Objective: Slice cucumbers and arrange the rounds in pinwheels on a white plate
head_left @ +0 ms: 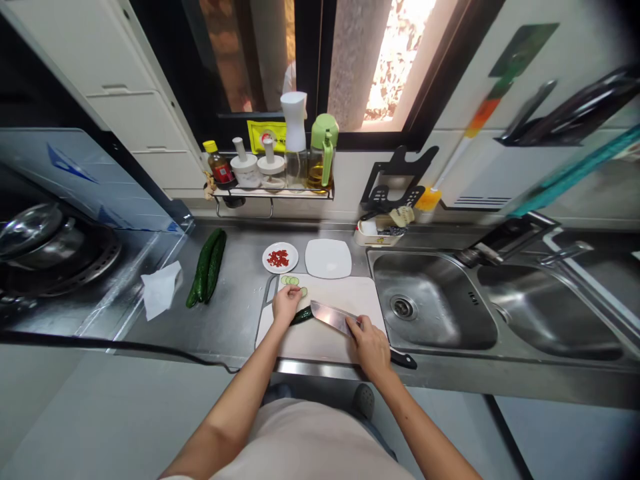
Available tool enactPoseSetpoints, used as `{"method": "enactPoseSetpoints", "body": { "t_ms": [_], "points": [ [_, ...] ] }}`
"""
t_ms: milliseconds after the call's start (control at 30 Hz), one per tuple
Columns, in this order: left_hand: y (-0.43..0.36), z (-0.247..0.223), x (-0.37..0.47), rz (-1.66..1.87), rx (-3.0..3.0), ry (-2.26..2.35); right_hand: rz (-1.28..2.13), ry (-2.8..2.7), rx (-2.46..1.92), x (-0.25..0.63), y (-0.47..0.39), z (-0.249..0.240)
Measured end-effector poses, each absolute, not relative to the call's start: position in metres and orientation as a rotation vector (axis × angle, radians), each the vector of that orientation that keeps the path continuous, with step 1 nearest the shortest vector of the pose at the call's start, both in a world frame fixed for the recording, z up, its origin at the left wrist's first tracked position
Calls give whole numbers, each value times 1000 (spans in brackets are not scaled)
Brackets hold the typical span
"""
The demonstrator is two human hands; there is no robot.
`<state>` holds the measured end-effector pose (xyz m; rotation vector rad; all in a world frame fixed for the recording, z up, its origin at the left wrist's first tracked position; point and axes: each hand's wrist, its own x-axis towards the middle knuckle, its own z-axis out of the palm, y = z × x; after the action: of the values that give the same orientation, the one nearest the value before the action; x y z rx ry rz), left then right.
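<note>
My right hand (371, 343) is wrapped round a kitchen knife (330, 316), its broad blade pointing left over the white cutting board (350, 290). On the board's left side, my left hand (286, 305) has its fingers closed at a thin cucumber slice (303, 291). Just below those fingers lies a dark green cut cucumber (302, 315), partly hidden by the hand and close to the knife tip. A short row of pale cucumber slices (290, 280) rests near the board's top left corner.
Behind the board stand a small plate (267, 265) of chopped red pieces and a white square plate (328, 259). Whole cucumbers (207, 267) and a crumpled tissue (161, 290) lie left. A double sink (435, 300) adjoins on the right. Seasoning bottles fill a wall rack (275, 193).
</note>
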<state>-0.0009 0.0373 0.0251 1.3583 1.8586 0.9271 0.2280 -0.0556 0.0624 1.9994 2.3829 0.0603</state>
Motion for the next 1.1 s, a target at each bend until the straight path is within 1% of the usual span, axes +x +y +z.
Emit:
{"method": "enactPoseSetpoints", "body": {
  "t_ms": [167, 433, 600, 700, 1100],
  "points": [
    [57, 15, -9, 891, 1280, 1998, 22, 2358, 2083, 230, -54, 58],
    [75, 7, -5, 764, 1393, 2133, -34, 2351, 2152, 227, -55, 56],
    [69, 0, -11, 844, 1706, 2095, -69, 2337, 2157, 226, -54, 57],
    [64, -3, -14, 827, 1865, 2045, -66, 2330, 2163, 226, -53, 56],
    [67, -8, -13, 785, 1917, 2044, -98, 2339, 2168, 224, -51, 60]
  ]
}}
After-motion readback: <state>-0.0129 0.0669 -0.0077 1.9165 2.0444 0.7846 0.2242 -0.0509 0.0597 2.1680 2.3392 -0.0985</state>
